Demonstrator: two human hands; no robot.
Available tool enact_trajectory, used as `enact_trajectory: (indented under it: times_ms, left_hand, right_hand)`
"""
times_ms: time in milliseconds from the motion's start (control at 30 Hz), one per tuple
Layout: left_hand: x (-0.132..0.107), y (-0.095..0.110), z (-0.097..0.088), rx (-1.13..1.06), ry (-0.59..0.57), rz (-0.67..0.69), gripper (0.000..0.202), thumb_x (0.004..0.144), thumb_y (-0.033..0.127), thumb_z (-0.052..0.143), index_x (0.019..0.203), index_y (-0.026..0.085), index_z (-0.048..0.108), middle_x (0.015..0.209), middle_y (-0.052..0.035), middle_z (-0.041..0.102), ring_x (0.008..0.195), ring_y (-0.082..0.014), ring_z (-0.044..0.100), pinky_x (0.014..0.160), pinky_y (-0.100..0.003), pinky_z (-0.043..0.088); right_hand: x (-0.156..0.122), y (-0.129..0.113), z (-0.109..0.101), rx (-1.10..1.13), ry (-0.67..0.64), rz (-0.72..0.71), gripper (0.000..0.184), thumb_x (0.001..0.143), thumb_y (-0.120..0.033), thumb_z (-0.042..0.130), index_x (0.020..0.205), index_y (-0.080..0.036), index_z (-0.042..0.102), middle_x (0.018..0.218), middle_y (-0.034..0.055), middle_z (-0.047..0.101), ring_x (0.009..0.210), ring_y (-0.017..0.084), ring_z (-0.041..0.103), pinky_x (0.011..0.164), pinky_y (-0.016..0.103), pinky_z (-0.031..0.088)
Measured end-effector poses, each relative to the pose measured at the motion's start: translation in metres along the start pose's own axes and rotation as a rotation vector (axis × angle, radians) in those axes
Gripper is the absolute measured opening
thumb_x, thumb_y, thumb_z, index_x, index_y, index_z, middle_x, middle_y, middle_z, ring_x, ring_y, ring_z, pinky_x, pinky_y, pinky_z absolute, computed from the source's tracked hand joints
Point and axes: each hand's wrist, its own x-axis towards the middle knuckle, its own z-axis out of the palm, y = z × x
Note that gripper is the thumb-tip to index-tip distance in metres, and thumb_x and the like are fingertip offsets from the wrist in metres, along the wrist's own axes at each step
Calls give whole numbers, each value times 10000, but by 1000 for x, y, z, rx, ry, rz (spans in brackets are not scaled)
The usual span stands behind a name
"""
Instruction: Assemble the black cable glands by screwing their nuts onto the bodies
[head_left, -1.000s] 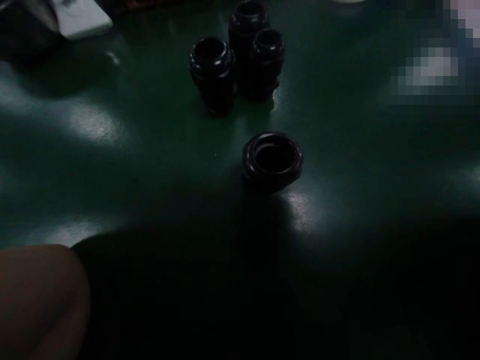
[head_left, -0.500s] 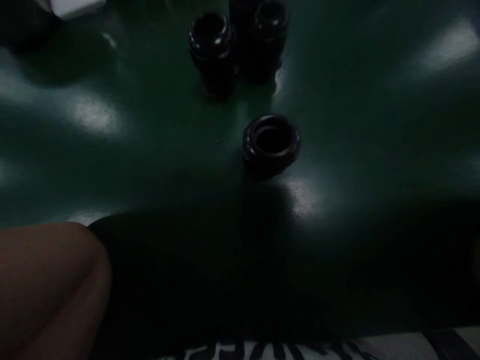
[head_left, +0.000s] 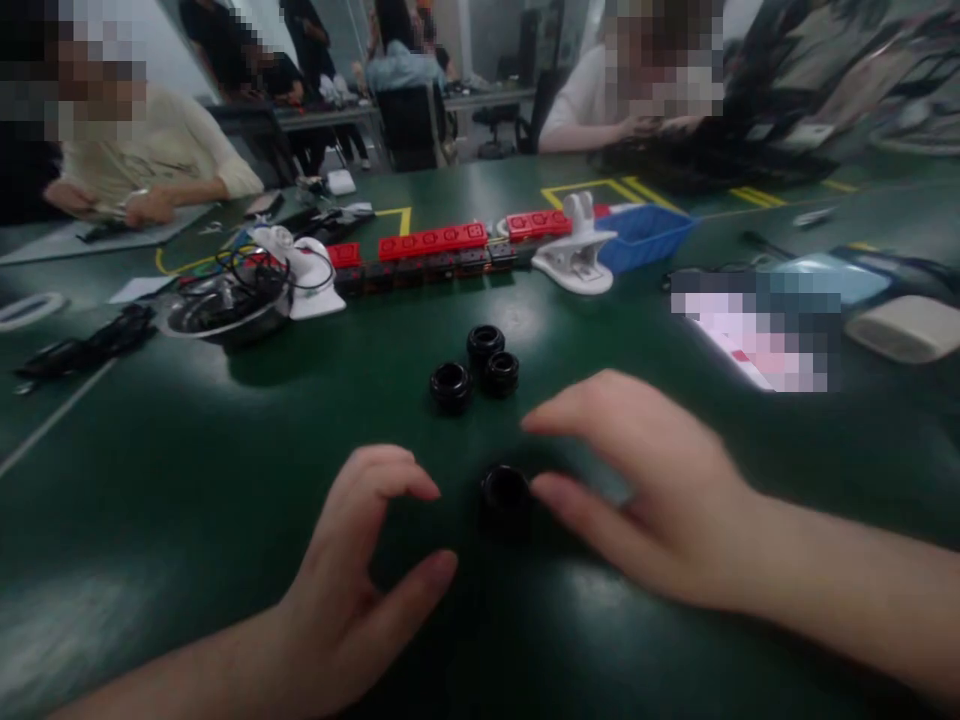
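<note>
A black hollow plastic fitting (head_left: 504,492) stands upright on the green table between my hands, its round opening facing up. To its left, my left hand (head_left: 375,560) has thumb and fingers curved apart around nothing. My right hand (head_left: 637,490) is on the other side, thumb and forefinger spread; its thumb tip is right beside the fitting, and I cannot tell whether they touch. Farther back, three similar black fittings form a cluster: a left one (head_left: 451,386), a rear one (head_left: 486,343) and a right one (head_left: 502,373).
A metal bowl (head_left: 176,318) of black parts is at the left, near a white clip stand (head_left: 319,285). Red power strips (head_left: 431,242), another white clip stand (head_left: 576,262) and a blue bin (head_left: 652,238) line the back. A phone (head_left: 739,335) lies right. Two people sit opposite.
My view has tilted up and widened, bringing the room into sight. Both hands now show near the single fitting; earlier only part of one showed at lower left.
</note>
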Motion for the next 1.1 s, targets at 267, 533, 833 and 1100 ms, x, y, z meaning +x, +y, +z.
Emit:
enact_trajectory:
  times_ms: [267,533,833,1100]
  left_hand:
    - [33,-8,35,83,-273,64,325,665,252,627,969,210,523,952,-40,539,881,-241,499,774,-400,408]
    - [38,-10,38,-10,-325,48,264,611,177,650,858,209,565,918,-23,549,867,-224,489,783,-382,381]
    - [36,-12,40,-14,-304,56,295,597,199,657,879,208,573,892,-18,542,857,-218,492,784,-375,380]
    - [36,-14,39,-34,-306,57,306,593,216,698,880,215,593,895,-14,551,859,-220,500,774,-368,379]
  right_hand:
    - [5,-8,25,-61,-211,-20,202,811,-283,503,927,-138,581,819,53,567,733,182,447,632,329,341]
    - [2,-5,29,80,-209,-97,249,770,-185,423,947,-95,573,901,99,564,774,190,448,683,346,361]
    - [-6,1,32,196,-31,-247,284,728,-176,397,875,-141,638,1072,104,550,917,221,449,793,386,382]
    - [-8,6,34,173,61,-229,200,745,-216,429,660,-174,605,1016,68,560,1006,216,434,993,432,245]
